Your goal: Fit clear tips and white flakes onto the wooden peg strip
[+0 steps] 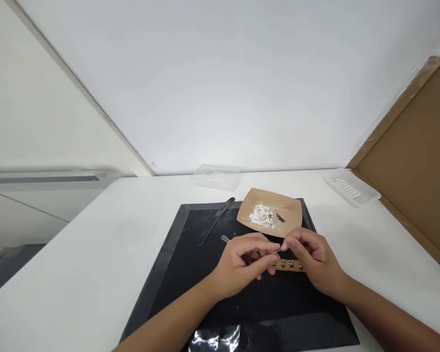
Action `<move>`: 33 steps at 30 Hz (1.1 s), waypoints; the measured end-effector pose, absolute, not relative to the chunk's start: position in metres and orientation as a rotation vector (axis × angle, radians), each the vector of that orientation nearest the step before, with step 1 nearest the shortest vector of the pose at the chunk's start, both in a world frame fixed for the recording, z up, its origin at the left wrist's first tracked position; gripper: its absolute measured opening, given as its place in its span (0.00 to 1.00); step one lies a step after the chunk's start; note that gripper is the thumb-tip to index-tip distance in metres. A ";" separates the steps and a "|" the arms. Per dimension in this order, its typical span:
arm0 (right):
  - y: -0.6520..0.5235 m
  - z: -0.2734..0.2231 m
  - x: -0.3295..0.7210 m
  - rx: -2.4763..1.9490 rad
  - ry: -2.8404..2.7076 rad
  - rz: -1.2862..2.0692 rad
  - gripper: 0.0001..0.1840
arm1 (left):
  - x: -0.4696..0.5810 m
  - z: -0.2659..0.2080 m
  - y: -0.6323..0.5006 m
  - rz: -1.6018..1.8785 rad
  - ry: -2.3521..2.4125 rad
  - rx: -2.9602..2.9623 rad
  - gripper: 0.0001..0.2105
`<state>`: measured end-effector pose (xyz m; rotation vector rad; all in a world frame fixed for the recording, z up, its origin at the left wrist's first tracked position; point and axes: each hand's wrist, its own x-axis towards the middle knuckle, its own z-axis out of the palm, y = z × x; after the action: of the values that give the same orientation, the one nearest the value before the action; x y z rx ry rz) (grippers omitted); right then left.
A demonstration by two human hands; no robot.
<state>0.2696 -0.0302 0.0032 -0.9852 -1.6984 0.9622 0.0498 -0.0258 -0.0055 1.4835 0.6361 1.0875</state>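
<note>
My left hand (pixel 242 259) and my right hand (pixel 313 259) meet above a black mat (pixel 190 274). Between their fingertips is a small thin grey piece (pixel 278 251), too small to make out fully. Both hands are closed, with thumb and fingers pinched about it. Just below the fingertips lies a tan strip (pixel 288 265) with a row of several shiny metal studs; the hands cover its ends. A clear tapered piece (pixel 225 238) shows beside my left hand, partly hidden behind it.
A tan square plate (pixel 295 208) at the mat's far edge holds white scraps (pixel 263 215), thin sticks and a dark bit. Left of it lies a long dark nail file (pixel 216 222). Clear plastic packaging (pixel 216 177) and a translucent tray (pixel 352 189) stand farther back. Cardboard (pixel 410 161) borders the right.
</note>
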 end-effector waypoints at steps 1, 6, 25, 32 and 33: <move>-0.030 0.004 0.270 -0.982 -1.700 0.955 0.20 | 0.049 -0.005 -0.025 1.092 0.638 1.469 0.09; -0.031 0.004 0.271 -0.955 -1.720 0.999 0.20 | 0.048 -0.002 -0.023 1.067 0.641 1.429 0.08; -0.036 -0.005 0.263 -1.243 -1.566 0.743 0.12 | 0.049 -0.006 -0.020 1.372 0.897 1.784 0.05; -0.036 -0.005 0.265 -1.172 -1.631 0.608 0.10 | 0.051 -0.011 -0.018 1.421 0.935 1.653 0.06; -0.036 -0.004 0.265 -1.161 -1.662 0.551 0.09 | 0.051 -0.011 -0.018 1.421 0.927 1.653 0.06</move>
<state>0.2649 -0.0356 -0.0042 -1.1608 -1.6621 0.5514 0.0508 -0.0180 -0.0113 1.6528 0.9268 1.4209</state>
